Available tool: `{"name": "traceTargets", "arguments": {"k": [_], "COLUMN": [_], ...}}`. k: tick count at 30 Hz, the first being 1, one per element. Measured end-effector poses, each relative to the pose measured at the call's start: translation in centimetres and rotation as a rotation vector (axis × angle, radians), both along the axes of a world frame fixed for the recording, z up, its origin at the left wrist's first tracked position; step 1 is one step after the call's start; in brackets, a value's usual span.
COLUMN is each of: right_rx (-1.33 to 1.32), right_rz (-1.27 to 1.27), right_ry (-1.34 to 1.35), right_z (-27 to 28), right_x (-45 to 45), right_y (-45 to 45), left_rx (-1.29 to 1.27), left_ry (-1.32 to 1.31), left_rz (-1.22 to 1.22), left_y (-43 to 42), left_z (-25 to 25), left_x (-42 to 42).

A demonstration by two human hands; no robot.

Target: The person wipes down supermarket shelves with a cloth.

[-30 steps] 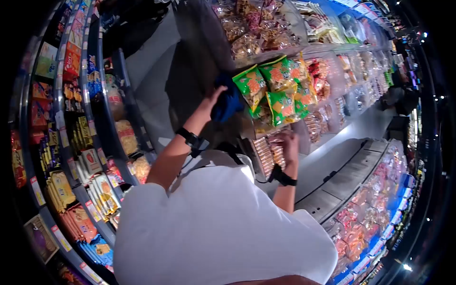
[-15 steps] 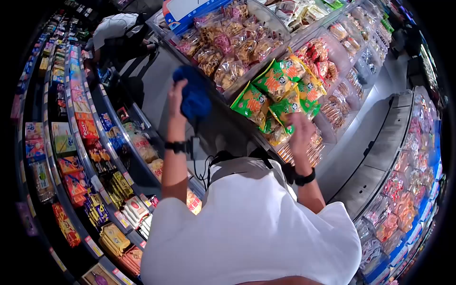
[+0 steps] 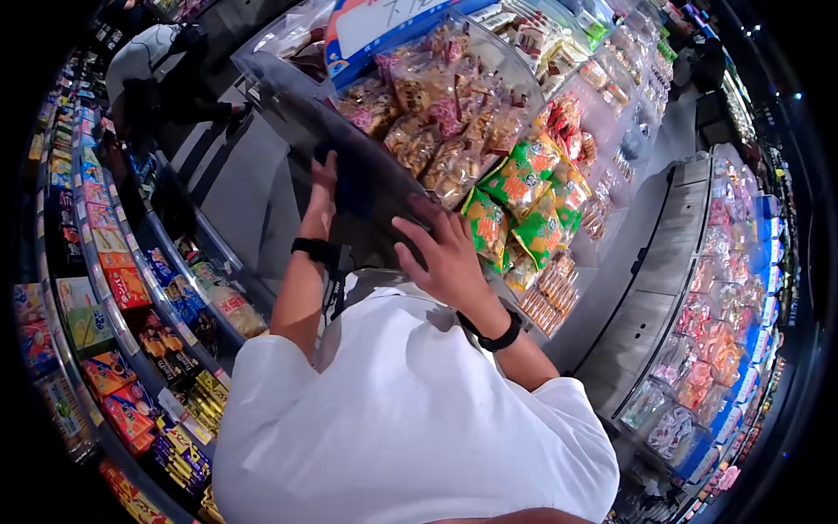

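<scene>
In shadow beside the front wall of the clear snack bin [image 3: 384, 170], my left hand [image 3: 322, 188] is closed on a dark blue cloth [image 3: 351, 185], whose lower part is hard to make out. My right hand [image 3: 447, 266] has its fingers spread and holds nothing. It hovers by the bin's front edge; whether the fingertips touch the edge I cannot tell. Right of that hand lie green and orange snack bags [image 3: 524, 205]. Behind the bin wall sit clear bags of brown snacks [image 3: 449, 162].
A blue-framed price sign [image 3: 393, 31] stands over the bin. Shelves of boxed snacks [image 3: 127, 284] curve along the left. Low grey cabinets [image 3: 659, 271] and bins of wrapped sweets [image 3: 716, 341] run down the right. Another person [image 3: 153, 74] bends over at the upper left.
My right hand has moved left, from over the green bags to the bin's front edge. The blue cloth has gone lower into shadow with my left hand. The view has shifted.
</scene>
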State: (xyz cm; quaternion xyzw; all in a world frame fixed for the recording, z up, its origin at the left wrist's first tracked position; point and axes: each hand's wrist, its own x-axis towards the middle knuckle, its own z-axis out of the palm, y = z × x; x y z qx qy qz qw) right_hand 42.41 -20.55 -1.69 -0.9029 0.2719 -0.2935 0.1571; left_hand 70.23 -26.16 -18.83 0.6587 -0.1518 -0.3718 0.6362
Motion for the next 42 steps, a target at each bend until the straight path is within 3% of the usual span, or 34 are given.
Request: {"name": "traceTargets", "arguments": {"k": [3,6,8,10,13,15,16,24,32,35,39,42], "right_rx": [-0.055,-0.092,-0.104,-0.164,-0.141,-0.113,-0.103,-0.030,0.041,0.006,-0.028,-0.011], "right_rz": [-0.149,-0.213,-0.228,-0.304,-0.335,-0.361,-0.374,-0.464,-0.506,-0.540,-0.557,-0.552], "right_ry": [0.004,-0.008,-0.010,0.011,-0.004,-0.068,-0.101,-0.184,-0.265,-0.267,-0.307,-0.399], "right_z": [0.5,1.0,1.6,2.0,2.2,2.1,2.2,1.5,2.2,1.8,1.5,0.6], "right_x": [2.3,3.7,4.8,5.7,6.9,7.4,7.5,8.1,8.1,8.0,7.6,6.8], "right_y": [0.1,0.0,-0.2,-0.4,-0.6,-0.6,-0.5,0.2,0.4,0.2,0.3,0.2], "left_rx": [0.044,-0.001,-0.133,-0.206,-0.456,-0.435,-0.416,-0.455,-0.645,-0.478,-0.576,-0.413], "left_ry": [0.099,0.200,-0.085,-0.026,-0.431,-0.582,-0.738,-1.016,-1.082,-0.969,-1.093,-1.191], "left_rz": [-0.088,-0.094,-0.041,-0.031,-0.016,-0.032,-0.049,-0.067,-0.380,-0.532,-0.409,-0.326], "left_y": [-0.6,-0.2,-0.5,0.5,0.9,0.9,1.0,0.9,2.9,3.9,2.1,1.8], "left_z": [-3.6,2.2,4.9,11.1,15.0,16.5,16.8,14.7,15.1,15.2,15.3,15.0], "left_x": [2.5,1.3,1.4,0.4,-0.4,-0.4,-0.1,2.0,-2.4,-2.1,2.2,3.7]}}
